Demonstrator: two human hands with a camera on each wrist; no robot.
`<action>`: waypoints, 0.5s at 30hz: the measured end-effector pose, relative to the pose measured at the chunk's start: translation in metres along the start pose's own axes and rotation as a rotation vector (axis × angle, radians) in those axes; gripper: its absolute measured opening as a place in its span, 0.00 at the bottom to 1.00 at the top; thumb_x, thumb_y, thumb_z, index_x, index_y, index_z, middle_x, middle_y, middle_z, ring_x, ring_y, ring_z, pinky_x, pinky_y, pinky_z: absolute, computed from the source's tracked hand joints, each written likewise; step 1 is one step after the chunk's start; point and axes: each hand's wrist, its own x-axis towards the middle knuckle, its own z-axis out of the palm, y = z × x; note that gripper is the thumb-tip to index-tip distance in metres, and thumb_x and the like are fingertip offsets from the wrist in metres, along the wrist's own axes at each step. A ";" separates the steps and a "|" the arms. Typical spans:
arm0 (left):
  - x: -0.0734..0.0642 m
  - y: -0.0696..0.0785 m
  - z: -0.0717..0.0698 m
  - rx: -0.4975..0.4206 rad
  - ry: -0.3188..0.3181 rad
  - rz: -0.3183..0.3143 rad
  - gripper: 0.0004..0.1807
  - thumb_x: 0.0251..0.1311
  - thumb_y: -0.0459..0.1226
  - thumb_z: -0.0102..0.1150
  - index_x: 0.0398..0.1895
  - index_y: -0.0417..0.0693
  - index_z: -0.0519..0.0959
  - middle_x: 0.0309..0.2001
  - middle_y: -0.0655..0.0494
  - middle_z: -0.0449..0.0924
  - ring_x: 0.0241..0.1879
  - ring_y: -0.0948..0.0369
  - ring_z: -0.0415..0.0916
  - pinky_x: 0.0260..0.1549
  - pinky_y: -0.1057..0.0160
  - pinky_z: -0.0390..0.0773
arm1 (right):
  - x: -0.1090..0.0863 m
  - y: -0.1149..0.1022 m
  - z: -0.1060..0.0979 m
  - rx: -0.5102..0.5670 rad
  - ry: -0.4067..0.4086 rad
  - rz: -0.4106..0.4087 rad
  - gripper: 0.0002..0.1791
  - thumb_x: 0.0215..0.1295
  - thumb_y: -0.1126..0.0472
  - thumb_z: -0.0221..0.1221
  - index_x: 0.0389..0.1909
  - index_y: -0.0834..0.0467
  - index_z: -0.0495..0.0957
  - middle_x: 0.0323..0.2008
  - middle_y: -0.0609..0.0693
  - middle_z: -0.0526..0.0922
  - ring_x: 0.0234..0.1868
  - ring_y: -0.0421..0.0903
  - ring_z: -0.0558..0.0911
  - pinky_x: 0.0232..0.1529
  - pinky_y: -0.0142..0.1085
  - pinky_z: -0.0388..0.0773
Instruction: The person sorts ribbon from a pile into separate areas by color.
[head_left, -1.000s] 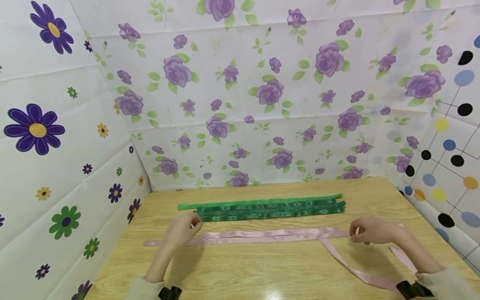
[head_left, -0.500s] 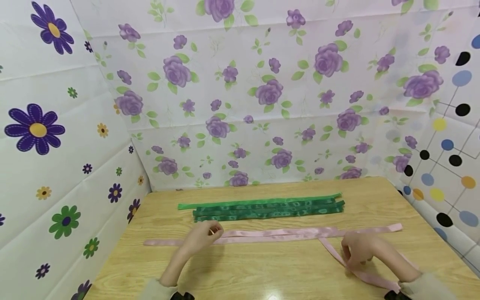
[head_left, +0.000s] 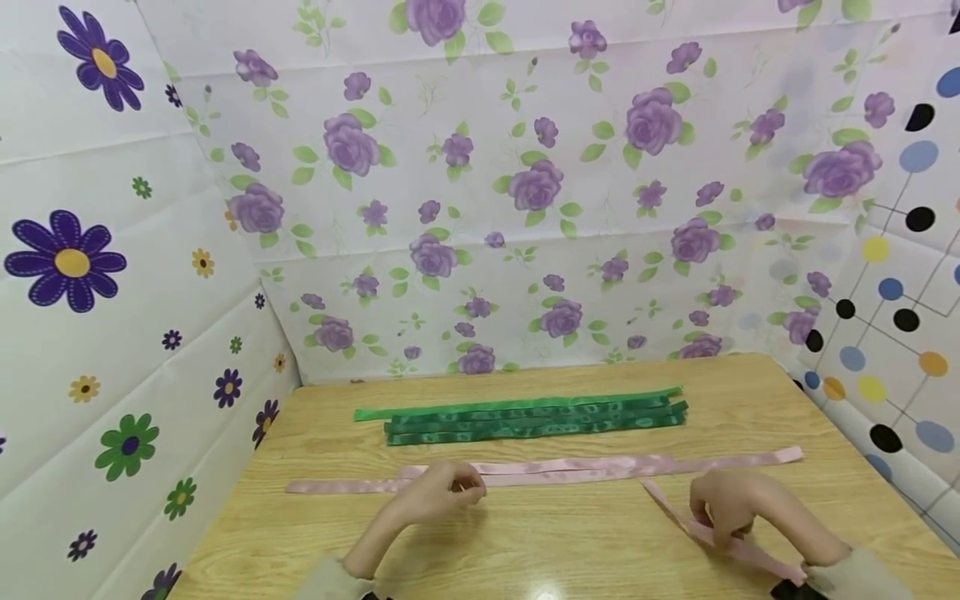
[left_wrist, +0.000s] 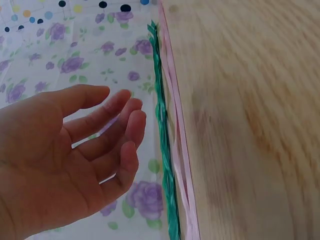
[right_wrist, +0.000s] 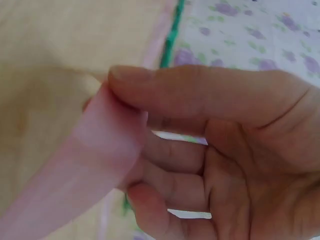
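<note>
A pink satin ribbon is pinched between the thumb and fingers of my right hand. In the head view, one end of this ribbon lies left of the hand and the rest trails toward the sleeve. My left hand hovers over the table with fingers loosely bent; its palm shows nothing held in the left wrist view. Just beyond it, pink ribbons lie side by side across the table, offset lengthwise. Farther back is a row of several green ribbons, the rearmost one brighter.
The wooden table has its back edge against a white cloth printed with purple roses. Flower-patterned cloth stands on the left, dotted cloth on the right.
My right hand has left the laid pink ribbon's right end, moved nearer me and picked up the loose pink ribbon. My left hand has moved rightward and slightly nearer me.
</note>
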 end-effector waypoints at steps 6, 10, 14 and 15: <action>0.011 0.013 0.013 -0.045 -0.094 0.074 0.14 0.66 0.43 0.48 0.42 0.46 0.79 0.39 0.44 0.81 0.34 0.51 0.79 0.30 0.66 0.78 | -0.006 0.000 -0.021 0.163 -0.160 -0.348 0.03 0.54 0.68 0.59 0.26 0.58 0.78 0.12 0.49 0.71 0.13 0.30 0.61 0.15 0.22 0.58; 0.020 0.025 0.020 -0.065 -0.122 0.138 0.13 0.66 0.44 0.46 0.46 0.51 0.77 0.42 0.44 0.80 0.37 0.58 0.79 0.34 0.68 0.77 | 0.003 -0.005 -0.026 0.320 -0.222 -0.656 0.07 0.65 0.69 0.49 0.31 0.67 0.75 0.16 0.62 0.65 0.16 0.30 0.60 0.18 0.23 0.59; 0.027 0.036 0.031 -0.079 -0.122 0.156 0.13 0.67 0.45 0.45 0.51 0.57 0.73 0.46 0.52 0.78 0.40 0.68 0.75 0.37 0.69 0.76 | 0.013 -0.017 -0.024 0.397 -0.191 -0.769 0.09 0.69 0.67 0.44 0.34 0.66 0.73 0.18 0.61 0.64 0.17 0.35 0.61 0.20 0.26 0.63; 0.029 0.038 0.034 -0.086 -0.120 0.161 0.14 0.67 0.45 0.44 0.53 0.58 0.72 0.47 0.53 0.77 0.41 0.68 0.75 0.37 0.68 0.76 | 0.015 -0.020 -0.023 0.405 -0.173 -0.777 0.09 0.69 0.67 0.44 0.35 0.65 0.73 0.19 0.61 0.64 0.17 0.36 0.61 0.20 0.28 0.64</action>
